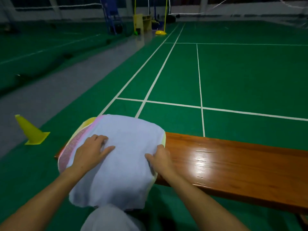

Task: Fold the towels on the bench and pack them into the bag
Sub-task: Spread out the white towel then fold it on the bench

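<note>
A light blue towel (128,140) lies spread on top of a pile of towels at the left end of the wooden bench (233,162). A pink towel (73,147) and a pale yellow towel (86,121) show under it at the left edge. The blue towel's near edge hangs over the bench front. My left hand (90,151) rests flat on the blue towel, fingers spread. My right hand (160,158) grips the blue towel's right edge with curled fingers. No bag is in view.
A yellow cone (30,130) stands on the floor left of the bench. Green court floor with white lines stretches ahead. A yellow post base (160,32) and blue stand (113,15) are far back. My light-clad knee (111,217) is below the towels.
</note>
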The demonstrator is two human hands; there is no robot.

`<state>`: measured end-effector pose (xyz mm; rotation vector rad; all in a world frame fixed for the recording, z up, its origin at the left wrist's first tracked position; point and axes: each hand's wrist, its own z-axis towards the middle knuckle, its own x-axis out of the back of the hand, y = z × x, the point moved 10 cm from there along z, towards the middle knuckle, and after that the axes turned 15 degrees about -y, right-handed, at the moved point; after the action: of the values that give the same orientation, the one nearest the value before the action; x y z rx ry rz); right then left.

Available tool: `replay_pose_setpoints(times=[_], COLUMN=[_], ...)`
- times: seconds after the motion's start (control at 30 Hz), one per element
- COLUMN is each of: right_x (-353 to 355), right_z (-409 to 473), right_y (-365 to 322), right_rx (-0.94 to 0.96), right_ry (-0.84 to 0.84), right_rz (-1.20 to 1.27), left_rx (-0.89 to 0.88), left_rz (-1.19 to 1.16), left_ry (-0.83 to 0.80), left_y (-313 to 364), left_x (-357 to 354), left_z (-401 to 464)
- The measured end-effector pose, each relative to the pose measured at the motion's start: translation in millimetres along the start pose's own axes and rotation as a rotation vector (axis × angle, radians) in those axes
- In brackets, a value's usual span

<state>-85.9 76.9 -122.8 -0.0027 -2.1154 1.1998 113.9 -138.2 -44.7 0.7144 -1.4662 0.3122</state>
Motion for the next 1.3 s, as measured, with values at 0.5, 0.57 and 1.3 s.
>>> replay_pose_setpoints(times=[0.5,0.57,1.3], right_x=[1.2,-9.4,191.2], right_z=[2.0,-3.2,-105.6], right_y=[18.9,22.3,89.9], right_rx=[-0.067,-0.121,0.119], right_ry=[-0.043,-0.091,0.359], right_rz=[0.279,0.332,0.560], left_rx=[-0.054,-0.069,-0.158], left_rz=[-0.133,-0.119,-0.315], left_ry=[0.126,0.122,-0.160], left_y=[54.0,68.5,233.4], left_x=[48.9,54.3,-34.1], left_z=[-13.1,-12.3,33.7])
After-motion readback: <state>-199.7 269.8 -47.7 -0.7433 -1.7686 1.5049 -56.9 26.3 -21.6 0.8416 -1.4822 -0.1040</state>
